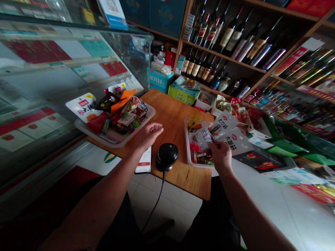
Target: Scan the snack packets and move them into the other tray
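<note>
My left hand [150,134] hovers over the wooden board, its fingers curled together and nothing visible in them. Below it lies a phone [144,161] with a lit screen, partly hidden by the wrist. Between my hands stands a rounded black device [167,156] with a cable. At the right, my right hand [221,155] is closed on grey-and-white snack packets [231,140], above a white plastic tray [187,146] of assorted snack packets. Left of my left hand, another white tray [115,142] holds a heap of colourful snack packets.
A glass display case [65,80] runs along the left. Shelves of wine bottles [230,35] stand behind the wooden board [167,104]. A green box of packets [183,92] and small white boxes [205,101] line its far side. More packaged goods crowd the right.
</note>
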